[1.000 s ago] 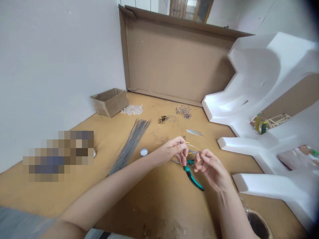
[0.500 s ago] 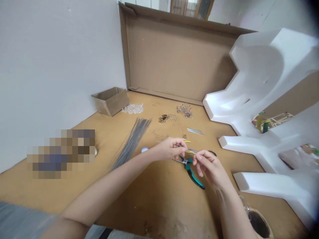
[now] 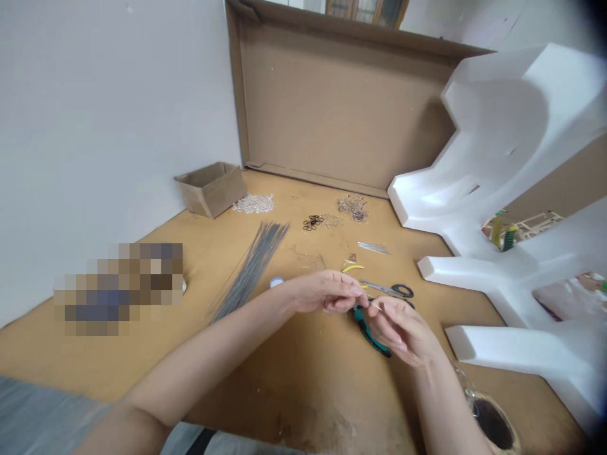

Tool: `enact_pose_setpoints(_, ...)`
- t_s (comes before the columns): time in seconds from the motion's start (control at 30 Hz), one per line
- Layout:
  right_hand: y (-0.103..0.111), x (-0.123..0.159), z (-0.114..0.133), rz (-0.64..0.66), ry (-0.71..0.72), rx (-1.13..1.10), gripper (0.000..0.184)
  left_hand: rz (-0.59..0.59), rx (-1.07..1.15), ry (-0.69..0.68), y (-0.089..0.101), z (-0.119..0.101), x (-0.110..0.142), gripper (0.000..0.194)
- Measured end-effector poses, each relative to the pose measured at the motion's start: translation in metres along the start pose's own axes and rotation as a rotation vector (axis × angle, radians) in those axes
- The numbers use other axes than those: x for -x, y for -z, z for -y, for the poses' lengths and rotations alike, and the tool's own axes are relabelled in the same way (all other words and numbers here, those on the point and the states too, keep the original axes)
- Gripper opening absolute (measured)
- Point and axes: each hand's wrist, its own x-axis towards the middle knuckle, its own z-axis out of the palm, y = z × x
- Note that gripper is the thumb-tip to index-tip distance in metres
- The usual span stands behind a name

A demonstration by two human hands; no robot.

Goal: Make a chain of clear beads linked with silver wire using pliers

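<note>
My left hand (image 3: 327, 291) and my right hand (image 3: 401, 328) meet above the wooden table (image 3: 142, 373), fingertips pinched together on a thin wire or small piece that is too fine to make out. Just under them lie teal-handled pliers (image 3: 372, 332). Black-handled scissors (image 3: 393, 290) rest a little beyond my right hand. A yellow curved piece (image 3: 351, 268) lies behind my left hand.
A bundle of thin grey rods (image 3: 251, 268) lies to the left. A small cardboard box (image 3: 211, 188), clear beads (image 3: 253, 203), black rings (image 3: 312, 222) and metal bits (image 3: 351, 207) sit farther back. White foam packing (image 3: 502, 189) fills the right. A large cardboard tray (image 3: 332, 107) leans behind.
Both hands have dropped lower toward the table and drawn together over the pliers, uncovering the scissors behind them. The view has tilted slightly.
</note>
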Motion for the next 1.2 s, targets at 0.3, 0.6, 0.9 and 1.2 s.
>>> enact_pose_setpoints(0.3, -0.010, -0.002, 0.002, -0.022, 0.069, -0.138, 0.015, -0.054, 0.039, -0.028, -0.004, 0.001, -0.003, 0.021)
enact_pose_setpoints(0.6, -0.008, 0.004, 0.005, -0.036, 0.143, -0.209, 0.009, -0.077, 0.171, -0.109, -0.008, -0.001, -0.002, 0.015)
enact_pose_setpoints(0.9, -0.011, 0.000, 0.009, -0.063, 0.151, -0.330, 0.004, -0.259, 0.051, -0.210, -0.011, 0.002, -0.006, 0.020)
enact_pose_setpoints(1.2, -0.002, 0.000, 0.011, -0.198, 0.141, -0.525, 0.018, -0.397, -1.337, -0.629, -0.018, -0.015, 0.011, 0.035)
